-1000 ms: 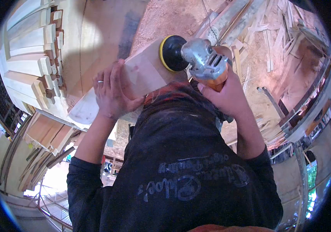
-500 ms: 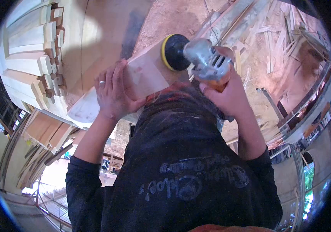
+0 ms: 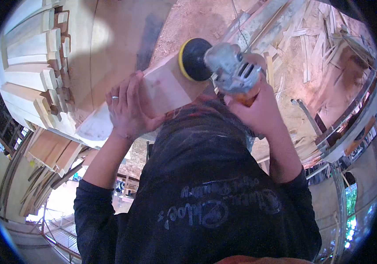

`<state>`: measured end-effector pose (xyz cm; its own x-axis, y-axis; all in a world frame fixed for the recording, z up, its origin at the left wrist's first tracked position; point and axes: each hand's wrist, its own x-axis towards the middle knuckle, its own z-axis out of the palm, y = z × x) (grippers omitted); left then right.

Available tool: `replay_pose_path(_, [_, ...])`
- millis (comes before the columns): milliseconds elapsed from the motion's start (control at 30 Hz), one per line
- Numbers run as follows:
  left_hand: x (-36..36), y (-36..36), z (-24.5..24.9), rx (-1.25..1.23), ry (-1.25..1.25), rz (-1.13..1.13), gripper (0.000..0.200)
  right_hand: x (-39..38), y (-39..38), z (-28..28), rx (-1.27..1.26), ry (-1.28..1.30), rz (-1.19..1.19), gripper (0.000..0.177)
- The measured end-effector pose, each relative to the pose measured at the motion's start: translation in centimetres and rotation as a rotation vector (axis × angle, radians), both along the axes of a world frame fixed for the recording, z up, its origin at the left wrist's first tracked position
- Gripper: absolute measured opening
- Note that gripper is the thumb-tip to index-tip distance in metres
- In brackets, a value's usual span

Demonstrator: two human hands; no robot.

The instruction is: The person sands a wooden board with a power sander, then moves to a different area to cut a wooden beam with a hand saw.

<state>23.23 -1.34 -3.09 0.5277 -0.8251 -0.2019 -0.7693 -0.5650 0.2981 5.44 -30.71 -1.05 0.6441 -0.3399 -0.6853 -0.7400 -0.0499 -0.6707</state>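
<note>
- The right hand (image 3: 259, 110) has its grip closed fully round the orange body of a grey-metal-headed power sander (image 3: 232, 70). The fingers wrap the barrel just behind the head.
- The sander's round black pad with a yellow backing rim (image 3: 195, 59) sits against the far end of a pale, squared wooden block (image 3: 164, 86).
- The left hand (image 3: 126, 110), with a ring on one finger, lies palm-down on the near end of that block. Its grip is open, with the fingers spread flat and pressing, not curled round the wood.
- The block looks stiff, solid and dusty, so it may slide. A flat press well away from the pad, or a hold on its long edges, seems the safest place to take it. The sander looks heavy at the head and is best held by the barrel.
- The block rests at the edge of a broad light-wood counter (image 3: 109, 39), just in front of the person's dark printed shirt (image 3: 215, 176).
- A stack of pale, notched timber pieces (image 3: 30, 66) lies on the left of the counter, well apart from both hands.
- Loose scrap strips of wood (image 3: 311, 39) litter the sawdust-covered floor (image 3: 188, 17) beyond the sander, and a thin cord (image 3: 237, 17) trails there.
</note>
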Motion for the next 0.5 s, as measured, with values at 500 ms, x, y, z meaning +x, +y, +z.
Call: replay_pose_path(500, [0.2, 0.3, -0.3, -0.034, -0.002, -0.013, 0.123, 1.3, -0.2, -0.4, -0.044, -0.113, 0.027, 0.07])
